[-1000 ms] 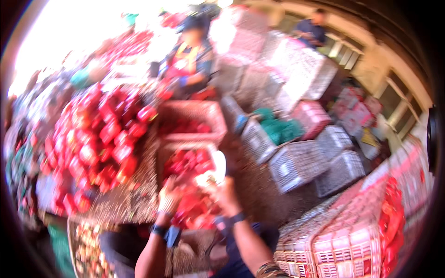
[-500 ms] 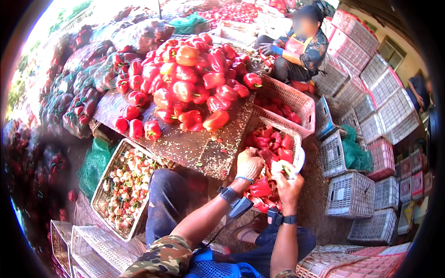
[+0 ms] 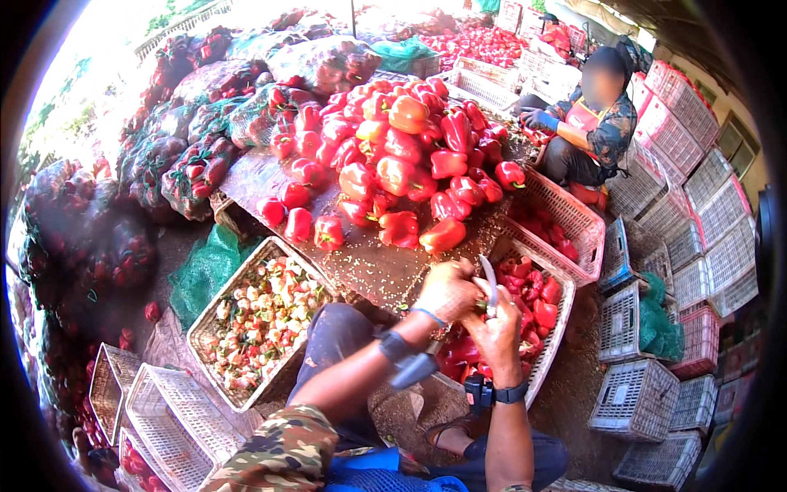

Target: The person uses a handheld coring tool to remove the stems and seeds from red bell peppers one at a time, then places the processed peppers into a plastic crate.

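Observation:
My right hand [image 3: 496, 330] is closed around a small knife [image 3: 489, 287], its pale curved blade pointing up and away. My left hand [image 3: 449, 291] touches the right one with its fingers curled; what they hold, if anything, is hidden. Both hands are over a crate [image 3: 557, 348] of cut red pepper pieces [image 3: 537, 316]. In front of them, a heap of whole red bell peppers [image 3: 393, 168] rests on a wooden table [image 3: 348, 266] strewn with pale seeds. An orange-red bell pepper [image 3: 443, 236] lies at the table's near edge, close to my left hand.
Left of my knee stands a crate [image 3: 324, 385] of pepper cores [image 3: 262, 324]. A pink crate [image 3: 590, 246] lies beyond the pepper pieces. Another person [image 3: 586, 131] sits at far right, near stacked crates [image 3: 631, 402]. Net sacks of peppers [image 3: 197, 176] line the left, with green netting [image 3: 205, 271] below.
The view has swung left, so the scene sits farther right. My hands have drawn together over the crate's near-left side. The knife blade now points up; the pale piece by my right hand no longer shows.

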A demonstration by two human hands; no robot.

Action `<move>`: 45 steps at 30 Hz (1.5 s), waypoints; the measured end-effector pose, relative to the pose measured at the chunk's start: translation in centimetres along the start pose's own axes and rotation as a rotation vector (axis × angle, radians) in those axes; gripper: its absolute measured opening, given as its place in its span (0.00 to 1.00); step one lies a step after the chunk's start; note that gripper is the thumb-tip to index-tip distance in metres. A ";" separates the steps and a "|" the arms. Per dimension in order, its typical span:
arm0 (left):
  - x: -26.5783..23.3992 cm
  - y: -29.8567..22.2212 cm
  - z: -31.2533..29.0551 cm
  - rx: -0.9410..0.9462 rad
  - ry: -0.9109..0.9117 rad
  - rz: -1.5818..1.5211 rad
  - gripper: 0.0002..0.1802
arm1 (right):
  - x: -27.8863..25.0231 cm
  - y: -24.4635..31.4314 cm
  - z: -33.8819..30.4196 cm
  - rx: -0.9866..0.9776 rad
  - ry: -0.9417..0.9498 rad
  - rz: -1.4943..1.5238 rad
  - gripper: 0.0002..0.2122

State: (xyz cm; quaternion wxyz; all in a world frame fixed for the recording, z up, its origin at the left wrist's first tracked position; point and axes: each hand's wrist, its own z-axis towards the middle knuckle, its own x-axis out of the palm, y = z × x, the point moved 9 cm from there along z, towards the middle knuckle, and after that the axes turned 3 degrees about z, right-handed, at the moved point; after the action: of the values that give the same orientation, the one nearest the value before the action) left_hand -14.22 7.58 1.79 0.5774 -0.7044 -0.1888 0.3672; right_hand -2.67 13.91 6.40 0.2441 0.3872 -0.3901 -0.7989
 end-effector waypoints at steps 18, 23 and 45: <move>0.0 8.7 16.5 0.261 -0.220 1.282 0.23 | 0.3 -15.3 -8.6 0.798 -0.088 0.511 0.16; 2.8 12.7 20.0 0.157 -0.257 1.349 0.15 | -2.2 -16.5 -10.9 0.859 -0.161 0.493 0.11; 6.3 9.5 4.2 0.031 0.146 -0.756 0.23 | -1.9 -7.2 -6.2 0.557 -0.084 0.376 0.17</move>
State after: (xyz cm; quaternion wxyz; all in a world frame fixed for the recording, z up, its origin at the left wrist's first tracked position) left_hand -14.69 12.24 -9.42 0.6946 -0.6005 -0.3879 0.0801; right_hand 2.88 16.70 -1.07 0.2557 0.3272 -0.6675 -0.6181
